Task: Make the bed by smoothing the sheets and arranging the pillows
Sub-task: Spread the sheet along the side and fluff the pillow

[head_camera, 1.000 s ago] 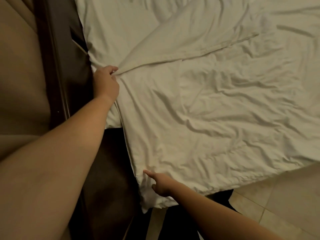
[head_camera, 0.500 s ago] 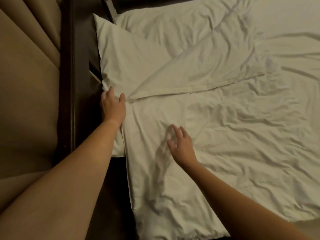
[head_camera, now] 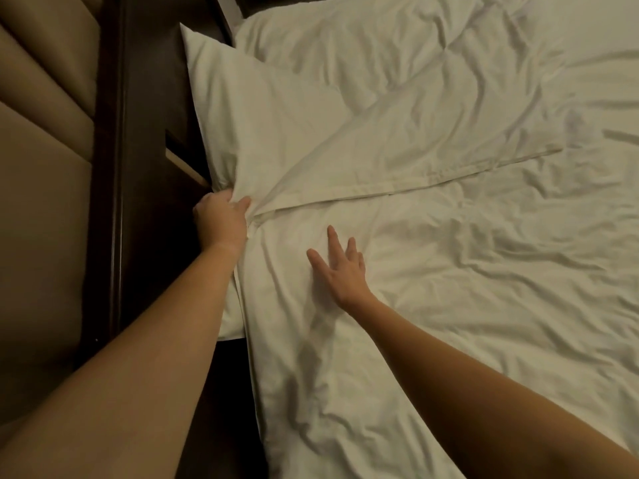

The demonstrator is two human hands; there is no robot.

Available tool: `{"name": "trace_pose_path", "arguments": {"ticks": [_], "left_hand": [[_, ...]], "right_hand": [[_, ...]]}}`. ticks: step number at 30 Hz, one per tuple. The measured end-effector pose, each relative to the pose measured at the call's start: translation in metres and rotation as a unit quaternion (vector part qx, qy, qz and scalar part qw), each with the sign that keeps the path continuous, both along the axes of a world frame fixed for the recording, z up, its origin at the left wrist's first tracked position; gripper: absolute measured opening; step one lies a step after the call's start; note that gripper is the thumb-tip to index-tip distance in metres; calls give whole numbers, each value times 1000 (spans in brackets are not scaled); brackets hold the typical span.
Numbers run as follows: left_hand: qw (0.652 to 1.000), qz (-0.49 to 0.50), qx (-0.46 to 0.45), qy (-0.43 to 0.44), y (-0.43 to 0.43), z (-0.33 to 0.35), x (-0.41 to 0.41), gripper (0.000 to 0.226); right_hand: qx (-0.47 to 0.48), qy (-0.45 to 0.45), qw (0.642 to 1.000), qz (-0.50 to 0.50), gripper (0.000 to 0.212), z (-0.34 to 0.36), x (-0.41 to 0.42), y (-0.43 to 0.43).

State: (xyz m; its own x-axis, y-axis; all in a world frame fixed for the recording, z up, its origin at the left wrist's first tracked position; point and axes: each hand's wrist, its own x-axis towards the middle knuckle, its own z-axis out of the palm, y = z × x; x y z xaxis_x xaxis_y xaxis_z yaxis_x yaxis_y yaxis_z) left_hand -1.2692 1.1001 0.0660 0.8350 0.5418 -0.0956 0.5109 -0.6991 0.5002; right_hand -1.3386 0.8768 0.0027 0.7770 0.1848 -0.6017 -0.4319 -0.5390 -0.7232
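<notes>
White creased sheet [head_camera: 466, 305] is spread over the bed [head_camera: 230, 312], a pillow [head_camera: 249, 108] laid at its left edge. The sheet's folded corner is pinched there by the left grip [head_camera: 221, 221]; the right grip [head_camera: 340, 267] is laid on it nearby, fingers [head_camera: 332, 236] spread.

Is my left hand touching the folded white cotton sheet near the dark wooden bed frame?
Touching. The head view shows the left hand gripping the folded white sheet at its corner, with creases fanning out from the grip.

Fingers of left hand [head_camera: 221, 221] partly out of sight under bunched sheet [head_camera: 276, 198]; duvet [head_camera: 449, 305] past right edge.
</notes>
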Motion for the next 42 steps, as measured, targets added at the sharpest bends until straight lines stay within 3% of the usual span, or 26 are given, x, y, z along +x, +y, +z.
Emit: {"name": "trace_pose_path", "arguments": {"ticks": [13,19,25,28,32,36,42], "left_hand": [[981,-99,67,-150,-35,123,29,48],[943,-115,196,-244,-20,226,61,39],[934,-95,177,-296,1,305,57,56],[928,-55,171,-326,11,342,45,60],[918,-65,161,-357,-5,370,11,57],[921,-51,147,-357,-48,384,-24,45],[933,-41,102,-344,-103,379,-82,40]], "right_hand": [[85,13,995,-49,80,33,19,-2],[71,33,996,-38,71,41,21,-12],[28,47,997,46,64,55,23,-16],[25,63,998,-12,71,68,21,-25],[176,1,967,-185,77,138,29,-30],[315,-48,939,-129,82,221,47,-20],[325,-66,936,-114,80,254,-2,-36]]}}
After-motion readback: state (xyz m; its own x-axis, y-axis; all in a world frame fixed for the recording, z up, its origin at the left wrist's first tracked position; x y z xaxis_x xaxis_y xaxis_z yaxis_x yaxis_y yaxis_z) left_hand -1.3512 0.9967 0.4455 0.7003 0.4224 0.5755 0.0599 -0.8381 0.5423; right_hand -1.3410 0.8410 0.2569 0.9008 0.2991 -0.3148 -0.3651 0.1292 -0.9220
